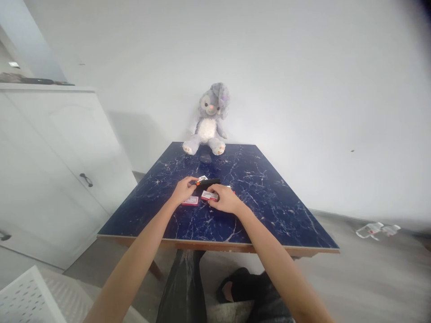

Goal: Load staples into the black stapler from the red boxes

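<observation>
Over the middle of the dark blue table [269, 197], my left hand [183, 190] has its fingers closed at the orange-tipped end of a long black object [210, 181] that looks like a stapler. My right hand [225, 198] grips a small red-and-white box [209, 195] between thumb and fingers, just in front of the black object. Another red-and-white box [191, 201] lies flat beside my left wrist. Behind the black object a white card or packet [202, 178] shows in part. Something white and red is mostly hidden behind my right hand.
A grey plush rabbit [208, 121] sits at the table's far edge against the wall. To the left stands a white cabinet [60, 166]. A white perforated container [30, 298] is at the lower left. Clear plastic items [373, 230] lie on the floor at right.
</observation>
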Tool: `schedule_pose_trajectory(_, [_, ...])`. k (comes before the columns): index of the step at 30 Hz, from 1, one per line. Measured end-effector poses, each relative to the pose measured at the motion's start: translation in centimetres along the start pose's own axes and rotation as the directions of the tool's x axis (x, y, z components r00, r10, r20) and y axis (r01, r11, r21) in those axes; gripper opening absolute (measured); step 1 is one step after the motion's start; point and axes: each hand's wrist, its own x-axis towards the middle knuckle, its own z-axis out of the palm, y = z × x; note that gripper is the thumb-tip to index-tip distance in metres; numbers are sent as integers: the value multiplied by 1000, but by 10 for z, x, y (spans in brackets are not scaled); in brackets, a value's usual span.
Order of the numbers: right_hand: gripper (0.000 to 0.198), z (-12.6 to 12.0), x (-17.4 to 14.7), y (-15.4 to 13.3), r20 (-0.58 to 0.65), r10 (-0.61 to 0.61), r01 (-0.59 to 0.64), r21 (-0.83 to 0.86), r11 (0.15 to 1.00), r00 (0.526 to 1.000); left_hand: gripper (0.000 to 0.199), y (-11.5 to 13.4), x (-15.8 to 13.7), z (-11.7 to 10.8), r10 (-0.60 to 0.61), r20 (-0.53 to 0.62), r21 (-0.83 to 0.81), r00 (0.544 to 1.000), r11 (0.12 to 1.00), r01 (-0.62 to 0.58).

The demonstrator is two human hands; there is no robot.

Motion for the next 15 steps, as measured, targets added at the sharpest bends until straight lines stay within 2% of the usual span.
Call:
schedule_pose_trajectory(2, [29,-1,1,-1,-48,-17,17,8,1000,999,30,1,0,-2,-21,-36,0,999,1000,21])
schedule_pose_trajectory(4, [32,-1,1,-1,-75,-31,32,8,999,997,23,-1,2,-4,-40,-145,-4,989,999,40])
schedule_pose_trajectory(7, [32,0,0,2,-39,-46,46,-8,999,998,21,-6,5,-9,-103,-308,-36,946,995,96])
schedule_pose_trajectory(10, [28,5,-1,1,17,-67,68,-47,997,998,21,-8,6,-11,-146,-338,-48,930,989,138])
schedule_pose_trajectory(15, [30,24,8,-17,64,-183,191,-152,970,981,21,-6,6,-8,-106,-325,-33,940,994,101])
